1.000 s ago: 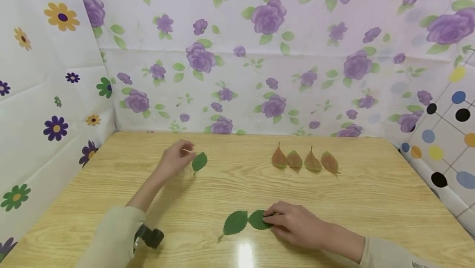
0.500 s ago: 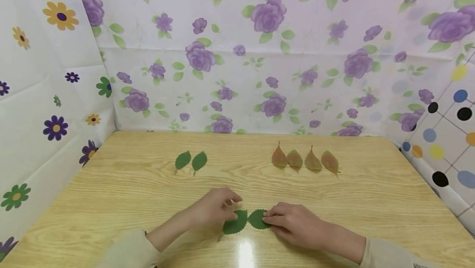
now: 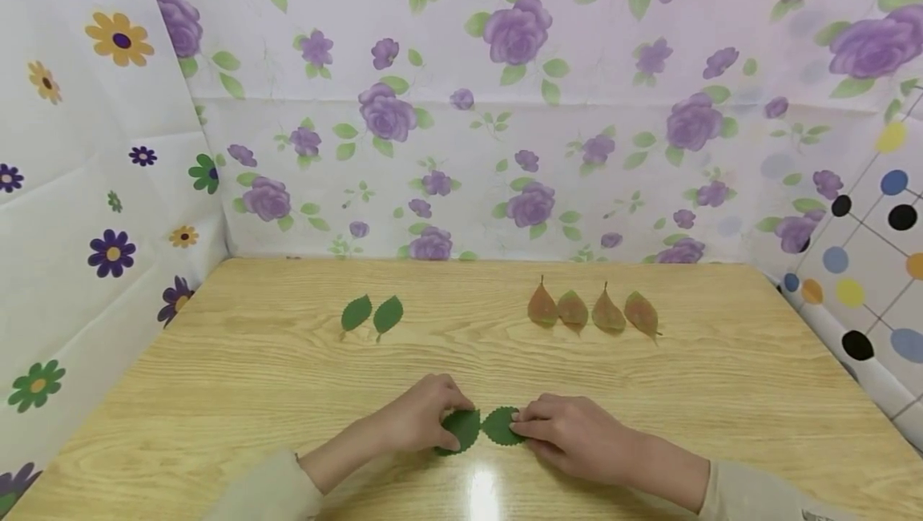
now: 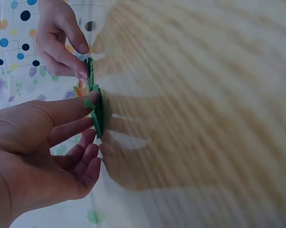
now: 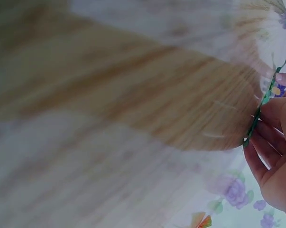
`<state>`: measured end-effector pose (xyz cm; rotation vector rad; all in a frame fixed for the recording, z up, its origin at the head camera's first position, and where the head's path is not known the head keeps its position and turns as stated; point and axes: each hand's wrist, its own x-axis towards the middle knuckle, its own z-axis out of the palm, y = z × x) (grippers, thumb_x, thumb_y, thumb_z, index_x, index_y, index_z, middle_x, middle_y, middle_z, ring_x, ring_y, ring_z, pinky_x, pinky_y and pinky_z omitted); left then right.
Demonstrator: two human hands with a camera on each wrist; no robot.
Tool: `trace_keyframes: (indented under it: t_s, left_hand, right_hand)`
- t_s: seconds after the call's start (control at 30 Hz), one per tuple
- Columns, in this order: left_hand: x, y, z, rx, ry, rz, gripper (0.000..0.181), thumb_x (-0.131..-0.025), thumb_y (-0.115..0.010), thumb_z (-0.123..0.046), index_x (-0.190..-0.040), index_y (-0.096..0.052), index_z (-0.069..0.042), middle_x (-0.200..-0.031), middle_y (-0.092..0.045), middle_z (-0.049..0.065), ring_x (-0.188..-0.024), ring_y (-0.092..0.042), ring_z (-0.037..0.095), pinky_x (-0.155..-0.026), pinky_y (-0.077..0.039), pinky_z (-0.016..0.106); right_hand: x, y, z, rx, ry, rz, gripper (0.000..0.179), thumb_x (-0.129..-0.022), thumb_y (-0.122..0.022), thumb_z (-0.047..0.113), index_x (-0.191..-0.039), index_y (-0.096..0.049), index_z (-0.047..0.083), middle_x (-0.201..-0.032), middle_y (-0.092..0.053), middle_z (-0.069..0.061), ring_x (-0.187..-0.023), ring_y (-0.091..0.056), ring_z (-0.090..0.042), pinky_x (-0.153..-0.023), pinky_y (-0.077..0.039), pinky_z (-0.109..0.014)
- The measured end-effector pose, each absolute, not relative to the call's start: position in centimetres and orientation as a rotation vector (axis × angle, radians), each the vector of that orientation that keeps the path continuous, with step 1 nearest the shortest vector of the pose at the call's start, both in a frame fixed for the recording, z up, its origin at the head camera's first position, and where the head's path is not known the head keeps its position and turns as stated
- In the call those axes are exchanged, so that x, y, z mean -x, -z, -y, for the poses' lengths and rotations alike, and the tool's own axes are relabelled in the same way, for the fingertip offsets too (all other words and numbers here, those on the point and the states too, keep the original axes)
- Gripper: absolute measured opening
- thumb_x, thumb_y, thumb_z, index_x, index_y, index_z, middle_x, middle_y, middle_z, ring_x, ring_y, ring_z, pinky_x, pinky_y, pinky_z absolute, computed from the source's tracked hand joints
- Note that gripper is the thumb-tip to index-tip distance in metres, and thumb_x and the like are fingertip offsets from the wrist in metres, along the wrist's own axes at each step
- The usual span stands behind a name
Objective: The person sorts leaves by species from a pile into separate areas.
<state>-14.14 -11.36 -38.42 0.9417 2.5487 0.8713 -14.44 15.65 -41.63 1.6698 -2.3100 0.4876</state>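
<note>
Two serrated green leaves lie tip to tip on the wooden table near its front. My left hand (image 3: 418, 418) pinches the left green leaf (image 3: 465, 427), its thumb over the lower part and the fingers at the upper edge. On the other side my right hand (image 3: 577, 437) holds the right green leaf (image 3: 500, 426) by its outer end, and that end is hidden under the fingertips. Seen edge-on in the left wrist view, the left leaf (image 4: 98, 116) sits between thumb and fingers. The right wrist view shows the right leaf (image 5: 253, 124) against the right hand's fingers (image 5: 271, 135).
Farther back on the table (image 3: 252, 393), two smaller green leaves (image 3: 388, 316) lie side by side. A row of several reddish-green leaves (image 3: 608, 314) lies at the back right. Flowered cloth (image 3: 461, 144) hangs behind the table, with patterned cloth on both sides.
My left hand has come from the back left, where it let go of a small green leaf, to the front left leaf, and now pinches it. My right hand stays on its leaf.
</note>
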Motion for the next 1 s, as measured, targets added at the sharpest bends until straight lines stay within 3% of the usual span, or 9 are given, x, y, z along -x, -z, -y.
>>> trace_keyframes:
  t_s: [0.13, 0.37, 0.77, 1.0]
  left_hand:
    - [14.5, 38.4, 11.3, -0.868, -0.91, -2.501, 0.037, -0.073, -0.082, -0.002, -0.104, -0.062, -0.002, -0.098, -0.054, 0.003, -0.093, -0.045, 0.018, -0.077, -0.043, 0.025]
    - [15.0, 39.0, 11.4, -0.86, -1.034, -2.42, 0.042, -0.073, -0.08, 0.005, -0.103, -0.052, -0.003, -0.095, -0.061, 0.007, -0.083, -0.059, 0.016, -0.072, -0.05, 0.022]
    - [15.1, 39.8, 11.6, -0.904, -1.075, -2.521, 0.028, -0.075, -0.081, -0.004, -0.092, -0.06, -0.002, -0.08, -0.063, 0.001, -0.072, -0.059, 0.006, -0.066, -0.05, 0.019]
    - [15.7, 40.0, 12.2, -0.841, -1.118, -2.55, 0.029, -0.079, -0.079, -0.007, -0.102, -0.063, 0.001, -0.087, -0.064, 0.004, -0.081, -0.058, 0.014, -0.07, -0.05, 0.026]
  right_hand:
    - [14.5, 41.6, -15.6, -1.675, -0.483, 2.292, 0.024, -0.082, -0.075, 0.003, -0.106, -0.073, 0.002, -0.104, -0.067, -0.002, -0.093, -0.064, -0.011, -0.079, -0.049, -0.014]
    - [14.4, 41.8, -15.6, -1.684, -0.497, 2.272, 0.024, -0.081, -0.076, 0.002, -0.105, -0.073, 0.001, -0.102, -0.067, -0.002, -0.09, -0.063, -0.01, -0.078, -0.048, -0.011]
    - [14.7, 41.6, -15.2, -1.669, -0.507, 2.271, 0.021, -0.079, -0.075, -0.002, -0.098, -0.074, 0.004, -0.096, -0.066, 0.0, -0.085, -0.061, -0.007, -0.076, -0.046, -0.009]
    - [14.9, 41.4, -14.9, -1.668, -0.495, 2.269, 0.021, -0.079, -0.074, -0.004, -0.097, -0.074, 0.007, -0.093, -0.064, 0.002, -0.083, -0.059, -0.005, -0.075, -0.045, -0.008]
